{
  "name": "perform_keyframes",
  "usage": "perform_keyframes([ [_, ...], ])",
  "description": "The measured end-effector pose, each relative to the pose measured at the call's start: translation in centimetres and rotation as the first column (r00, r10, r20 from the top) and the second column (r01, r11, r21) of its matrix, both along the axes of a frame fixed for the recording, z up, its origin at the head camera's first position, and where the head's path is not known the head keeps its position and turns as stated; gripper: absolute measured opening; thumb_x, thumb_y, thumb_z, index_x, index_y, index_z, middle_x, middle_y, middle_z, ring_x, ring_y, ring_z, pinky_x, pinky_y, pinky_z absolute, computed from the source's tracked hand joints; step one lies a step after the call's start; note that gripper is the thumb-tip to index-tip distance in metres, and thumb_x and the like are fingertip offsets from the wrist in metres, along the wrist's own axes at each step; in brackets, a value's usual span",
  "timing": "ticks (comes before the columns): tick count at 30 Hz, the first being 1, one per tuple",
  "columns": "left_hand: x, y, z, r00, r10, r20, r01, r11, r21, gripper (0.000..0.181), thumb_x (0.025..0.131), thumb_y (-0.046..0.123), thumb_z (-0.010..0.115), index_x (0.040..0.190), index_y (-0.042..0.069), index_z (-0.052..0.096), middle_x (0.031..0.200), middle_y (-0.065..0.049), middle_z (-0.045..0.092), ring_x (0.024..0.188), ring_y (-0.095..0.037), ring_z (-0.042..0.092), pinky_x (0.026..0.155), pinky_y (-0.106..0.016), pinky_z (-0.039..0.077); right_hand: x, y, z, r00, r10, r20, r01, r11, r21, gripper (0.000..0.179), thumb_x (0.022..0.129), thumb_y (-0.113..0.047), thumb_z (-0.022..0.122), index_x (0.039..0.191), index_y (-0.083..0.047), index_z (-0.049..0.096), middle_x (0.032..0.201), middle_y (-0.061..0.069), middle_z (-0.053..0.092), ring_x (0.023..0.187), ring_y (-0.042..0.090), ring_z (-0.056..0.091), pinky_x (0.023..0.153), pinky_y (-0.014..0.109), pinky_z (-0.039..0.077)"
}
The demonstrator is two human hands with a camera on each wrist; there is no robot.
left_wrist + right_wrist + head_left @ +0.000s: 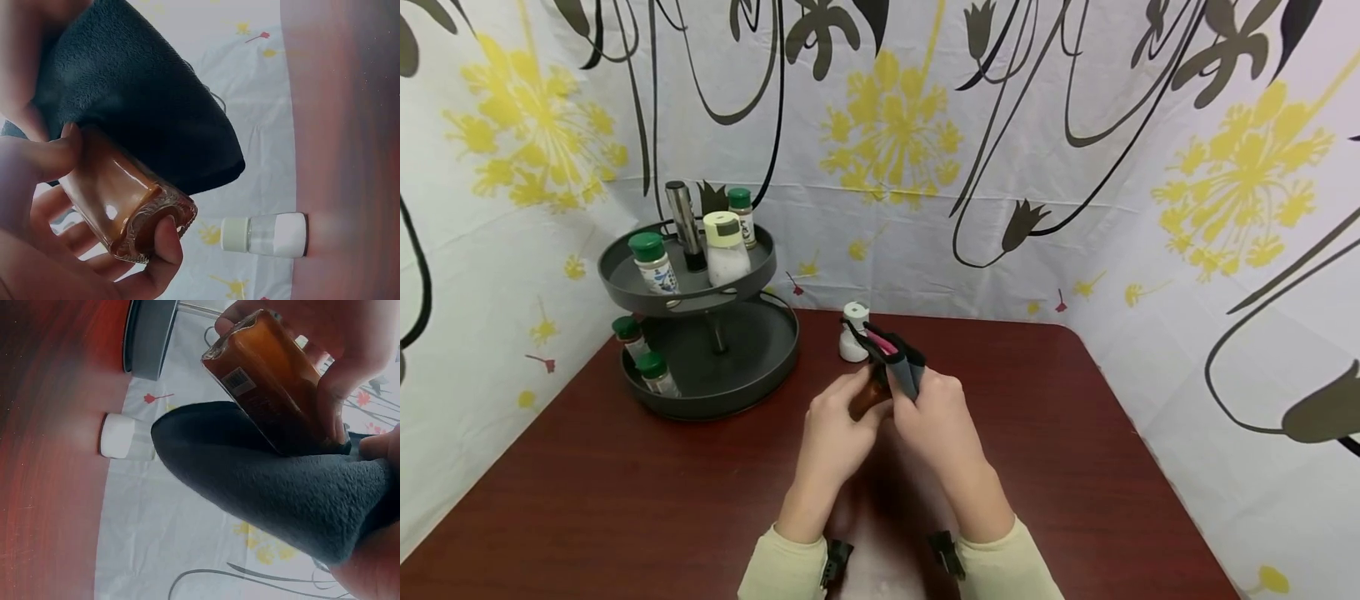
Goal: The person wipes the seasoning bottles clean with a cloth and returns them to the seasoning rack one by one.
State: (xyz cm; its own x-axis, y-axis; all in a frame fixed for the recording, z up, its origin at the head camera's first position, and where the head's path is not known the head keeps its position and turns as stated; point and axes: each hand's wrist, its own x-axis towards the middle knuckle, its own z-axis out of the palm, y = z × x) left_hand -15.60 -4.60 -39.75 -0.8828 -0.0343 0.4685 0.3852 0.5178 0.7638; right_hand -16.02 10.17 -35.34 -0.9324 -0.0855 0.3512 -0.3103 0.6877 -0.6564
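Gripping a brown bottle (114, 187), the left hand (837, 432) is close beside the right hand (942, 427), which pinches a dark cloth (150, 100).

At nine o'clock, a two-tier stand (741, 360) bears green-capped jars (655, 268), a pale-capped shaker (727, 252) and a silvery cylinder (682, 215); a white-topped bottle (852, 345) stands at its three o'clock; patterned fabric (880, 167) hangs at twelve.

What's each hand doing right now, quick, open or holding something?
Left hand: holding a brown bottle, fingers curled round it.
Right hand: holding a dark cloth.
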Motion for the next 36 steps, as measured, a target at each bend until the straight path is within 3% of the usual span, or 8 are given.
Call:
perform_keyframes([
  [4, 0.0, -0.1, 0.2, 1.000, 0.013, 0.004, -0.013, 1.000, 0.020, 0.042, 0.093, 0.020, 0.083, 0.134, 0.022, 0.075, 0.124, 0.001, 0.077, 0.115, -0.024, 0.075, 0.096, -0.052, 0.060, 1.0, -0.2, 0.3, 0.997, 0.006, -0.073, 0.002, 0.994, 0.111, 0.037, 0.104, -0.018, 0.065, 0.136, 0.000, 0.067, 0.109, 0.019, 0.077, 0.090, 0.032, 0.075, 0.078, 0.045, 0.062],
  [7, 0.0, -0.1, 0.3, 1.000, 0.029, 0.009, -0.029, 1.000, 0.004, 0.028, 0.093, 0.015, 0.082, 0.120, 0.021, 0.078, 0.112, 0.001, 0.077, 0.105, -0.022, 0.076, 0.091, -0.050, 0.061, 1.7, -0.6, 0.6, 0.987, 0.023, -0.160, 0.015, 0.972, 0.234, 0.051, 0.098, -0.014, 0.071, 0.145, 0.003, 0.061, 0.142, 0.021, 0.068, 0.128, 0.037, 0.070, 0.101, 0.051, 0.060],
  [15, -0.2, 0.0, 0.2, 0.998, 0.056, -0.029, -0.058, 0.996, -0.072, 0.020, 0.093, 0.010, 0.077, 0.112, 0.009, 0.079, 0.102, -0.008, 0.076, 0.098, -0.029, 0.077, 0.085, -0.051, 0.062, 1.5, -1.1, 1.2, 0.956, 0.093, -0.277, 0.001, 0.946, 0.324, 0.055, 0.089, -0.008, 0.076, 0.141, 0.008, 0.063, 0.147, 0.021, 0.066, 0.138, 0.036, 0.063, 0.111, 0.049, 0.054],
  [20, 0.0, 0.1, 0.1, 0.999, 0.028, -0.032, -0.030, 0.997, -0.072, 0.027, 0.093, 0.013, 0.079, 0.119, 0.016, 0.078, 0.109, -0.002, 0.076, 0.099, -0.024, 0.074, 0.084, -0.048, 0.060, 0.2, -0.8, 1.0, 0.988, 0.070, -0.137, -0.061, 0.996, 0.072, 0.029, 0.103, -0.020, 0.067, 0.127, -0.003, 0.072, 0.110, 0.014, 0.078, 0.101, 0.029, 0.075, 0.085, 0.044, 0.062],
  [23, 0.1, 0.3, 0.1, 0.999, 0.028, -0.033, -0.029, 0.999, -0.039, 0.041, 0.093, 0.021, 0.083, 0.133, 0.019, 0.075, 0.123, -0.001, 0.077, 0.113, -0.025, 0.074, 0.093, -0.050, 0.061, -0.4, -0.5, 0.6, 0.999, 0.008, 0.033, -0.004, 0.991, -0.136, 0.031, 0.109, -0.035, 0.060, 0.119, -0.010, 0.074, 0.085, 0.010, 0.070, 0.074, 0.022, 0.064, 0.068, 0.037, 0.053],
  [29, -0.2, 0.9, 0.4, 0.998, 0.044, -0.045, -0.042, 0.997, 0.061, 0.054, 0.092, 0.027, 0.085, 0.143, 0.020, 0.069, 0.134, -0.003, 0.076, 0.122, -0.025, 0.073, 0.097, -0.048, 0.061, -0.1, -0.9, -0.8, 0.986, -0.094, 0.138, 0.147, 0.884, -0.444, 0.048, 0.110, -0.047, 0.054, 0.128, -0.007, 0.073, 0.103, 0.017, 0.075, 0.086, 0.024, 0.068, 0.079, 0.036, 0.054],
  [33, -0.4, 1.2, 0.7, 0.995, 0.067, -0.074, -0.056, 0.989, 0.139, 0.053, 0.091, 0.026, 0.087, 0.141, 0.019, 0.071, 0.127, -0.005, 0.078, 0.114, -0.024, 0.075, 0.091, -0.047, 0.063, 0.5, -1.8, -2.0, 0.988, -0.104, 0.112, 0.150, 0.793, -0.590, 0.050, 0.111, -0.045, 0.053, 0.134, -0.004, 0.070, 0.121, 0.018, 0.076, 0.107, 0.026, 0.072, 0.094, 0.039, 0.056],
  [36, -0.5, 1.2, 0.9, 0.991, 0.084, -0.101, -0.065, 0.982, 0.180, 0.054, 0.090, 0.026, 0.087, 0.140, 0.015, 0.071, 0.121, -0.007, 0.078, 0.107, -0.023, 0.076, 0.087, -0.045, 0.064, 0.8, -2.4, -2.9, 0.988, -0.066, 0.142, 0.144, 0.748, -0.648, 0.050, 0.112, -0.045, 0.051, 0.134, -0.005, 0.069, 0.118, 0.016, 0.075, 0.103, 0.023, 0.071, 0.092, 0.034, 0.056],
])
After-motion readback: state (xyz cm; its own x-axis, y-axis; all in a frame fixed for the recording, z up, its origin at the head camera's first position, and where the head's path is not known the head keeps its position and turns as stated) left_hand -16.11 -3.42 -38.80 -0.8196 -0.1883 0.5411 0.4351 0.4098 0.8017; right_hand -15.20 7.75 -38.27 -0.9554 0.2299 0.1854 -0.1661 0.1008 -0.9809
